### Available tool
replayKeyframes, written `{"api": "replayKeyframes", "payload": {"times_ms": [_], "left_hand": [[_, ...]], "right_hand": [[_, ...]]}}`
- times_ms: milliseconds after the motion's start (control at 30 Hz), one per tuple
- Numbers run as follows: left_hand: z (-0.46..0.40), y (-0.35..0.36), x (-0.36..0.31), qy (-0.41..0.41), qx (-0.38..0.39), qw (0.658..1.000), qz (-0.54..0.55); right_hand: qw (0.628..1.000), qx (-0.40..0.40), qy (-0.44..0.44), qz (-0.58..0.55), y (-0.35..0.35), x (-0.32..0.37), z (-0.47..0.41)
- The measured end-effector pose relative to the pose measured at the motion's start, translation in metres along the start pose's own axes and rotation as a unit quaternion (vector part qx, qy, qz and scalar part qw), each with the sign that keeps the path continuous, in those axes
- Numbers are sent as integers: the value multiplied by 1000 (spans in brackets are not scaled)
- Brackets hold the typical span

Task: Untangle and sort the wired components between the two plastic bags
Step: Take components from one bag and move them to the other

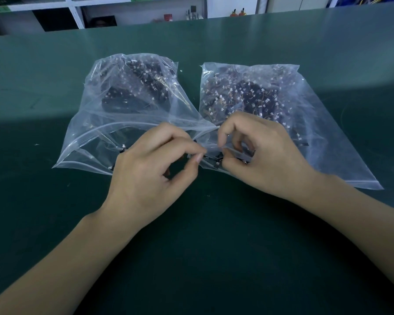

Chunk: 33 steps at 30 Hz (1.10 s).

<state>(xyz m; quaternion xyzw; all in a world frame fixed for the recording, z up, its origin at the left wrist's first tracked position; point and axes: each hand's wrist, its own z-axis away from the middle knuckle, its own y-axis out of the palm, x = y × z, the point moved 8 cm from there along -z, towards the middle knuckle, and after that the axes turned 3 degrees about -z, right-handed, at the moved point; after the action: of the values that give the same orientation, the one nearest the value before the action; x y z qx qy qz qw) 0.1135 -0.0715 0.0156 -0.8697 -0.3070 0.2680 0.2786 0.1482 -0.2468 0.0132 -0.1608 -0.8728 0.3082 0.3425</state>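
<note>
While pinching small dark wired components [214, 158] between both hands, left hand [150, 171] and right hand [259, 153] curled tight, at the touching mouths of two plastic bags [114, 123] mid-worktop [55, 223]. Best teased apart gently, never yanked.

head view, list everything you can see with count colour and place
plastic bags: 2, clear; left bag and right bag side by side on the table, mouths toward the person
wired components: too many to count, dark with white connectors; piled inside both bags, a few between the fingertips
table: 1, dark green, fills the view
shelving: white, behind the table's far edge, contents too small to tell
left hand: pinches components at the bag mouths
right hand: pinches components beside it
</note>
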Motion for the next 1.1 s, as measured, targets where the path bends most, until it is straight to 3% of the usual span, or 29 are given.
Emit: {"api": "replayKeyframes", "payload": {"times_ms": [200,333,467,633,867,1100], "left_hand": [[1,4,-3,25,-3,998,-63],[2,17,-7,34,46,987,-151],[5,24,-11,49,77,984,-154],[1,13,5,-68,67,995,-9],[1,-3,37,-129,59,970,-197],[9,-10,75,-199,122,937,-259]], "right_hand": [[1000,-1,-22,-22,1,5,0],[999,0,-33,-25,3,8,0],[999,3,-35,-25,3,9,0],[999,-2,-39,-23,1,9,-1],[999,-6,-38,-10,2,9,0],[999,-8,-40,-2,1,12,0]]}}
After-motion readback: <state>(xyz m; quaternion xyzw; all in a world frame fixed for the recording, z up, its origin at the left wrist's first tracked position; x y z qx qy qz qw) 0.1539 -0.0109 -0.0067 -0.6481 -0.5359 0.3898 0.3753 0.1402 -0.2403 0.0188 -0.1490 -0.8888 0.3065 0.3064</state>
